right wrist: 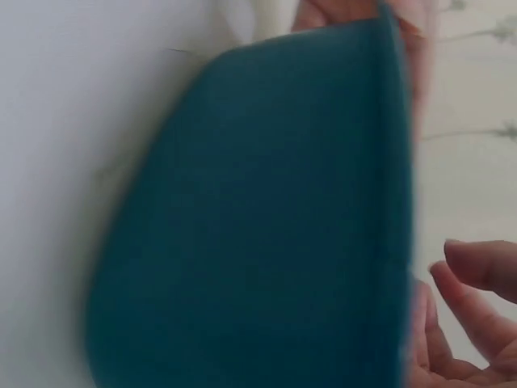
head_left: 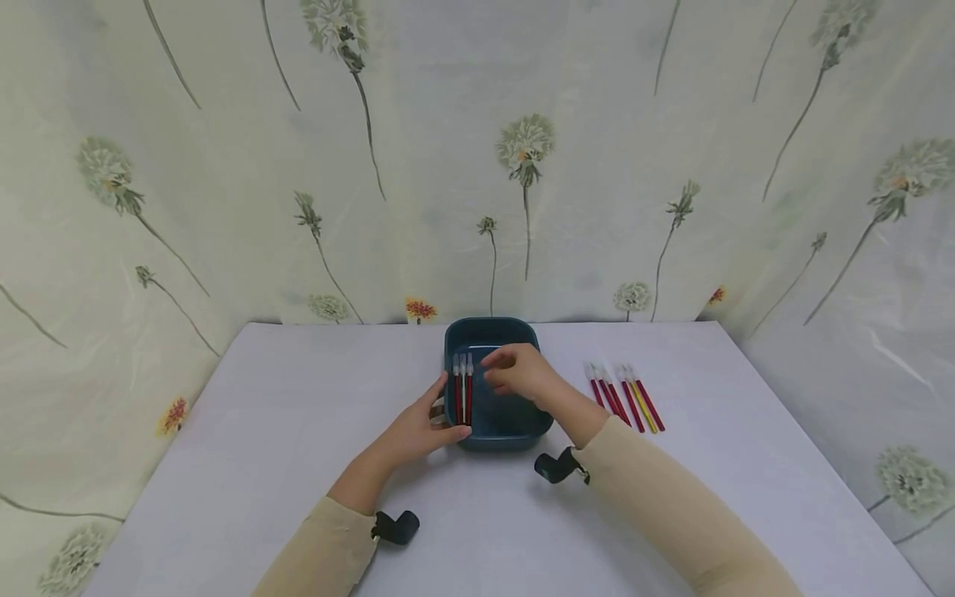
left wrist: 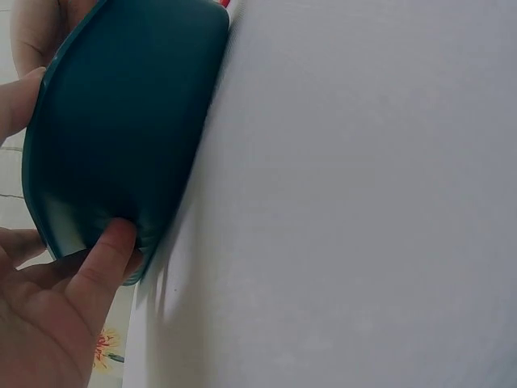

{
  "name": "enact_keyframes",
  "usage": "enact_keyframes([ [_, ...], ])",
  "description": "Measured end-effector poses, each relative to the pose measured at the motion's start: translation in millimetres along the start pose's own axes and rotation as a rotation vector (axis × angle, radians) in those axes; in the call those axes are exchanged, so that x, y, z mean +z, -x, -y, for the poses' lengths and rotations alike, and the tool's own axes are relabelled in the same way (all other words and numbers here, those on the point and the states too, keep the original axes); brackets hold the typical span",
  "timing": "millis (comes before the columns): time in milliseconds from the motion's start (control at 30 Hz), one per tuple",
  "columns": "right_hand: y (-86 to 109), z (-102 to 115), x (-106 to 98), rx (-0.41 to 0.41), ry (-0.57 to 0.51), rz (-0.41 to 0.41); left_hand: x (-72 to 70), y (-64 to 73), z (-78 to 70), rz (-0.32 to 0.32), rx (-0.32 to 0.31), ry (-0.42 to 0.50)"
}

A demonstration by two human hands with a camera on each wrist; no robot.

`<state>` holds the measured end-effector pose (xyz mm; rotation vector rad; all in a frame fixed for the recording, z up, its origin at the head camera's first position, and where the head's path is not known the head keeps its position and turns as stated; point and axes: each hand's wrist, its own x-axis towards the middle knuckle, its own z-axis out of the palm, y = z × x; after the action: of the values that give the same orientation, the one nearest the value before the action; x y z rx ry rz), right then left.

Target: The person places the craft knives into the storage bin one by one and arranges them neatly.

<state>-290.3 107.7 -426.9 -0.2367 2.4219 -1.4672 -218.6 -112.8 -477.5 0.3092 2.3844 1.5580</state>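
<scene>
A dark teal plastic box (head_left: 498,444) stands on the table with its top uncovered. Along its left inner side lie slim red pens with clear caps (head_left: 468,398). My left hand (head_left: 414,431) holds the box at its left side, thumb at the near-left rim; in the left wrist view a fingertip (left wrist: 119,234) presses the outer wall. Over the middle of the box, my right hand (head_left: 522,373) hovers with loosely bent fingers. The right wrist view shows its thumb and finger (right wrist: 477,319) apart, nothing between them. The box wall hides part of that hand there.
To the right of the box lie several more capped pens (head_left: 627,398), mostly red and one yellow, side by side. A white cloth covers the table (head_left: 224,464). Behind it hangs a curtain (head_left: 448,166) printed with dandelions.
</scene>
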Motion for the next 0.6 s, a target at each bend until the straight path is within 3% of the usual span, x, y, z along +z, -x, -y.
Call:
enact_keyframes([
  [267, 15.5, 0.8, -20.2, -0.047, 0.069, -0.004, 1.6, -0.1, 0.3, -0.012, -0.004, -0.017],
  [600, 34.0, -1.7, -48.2, -0.041, 0.145, -0.043, 2.9, -1.6, 2.0, -0.025, 0.002, -0.022],
])
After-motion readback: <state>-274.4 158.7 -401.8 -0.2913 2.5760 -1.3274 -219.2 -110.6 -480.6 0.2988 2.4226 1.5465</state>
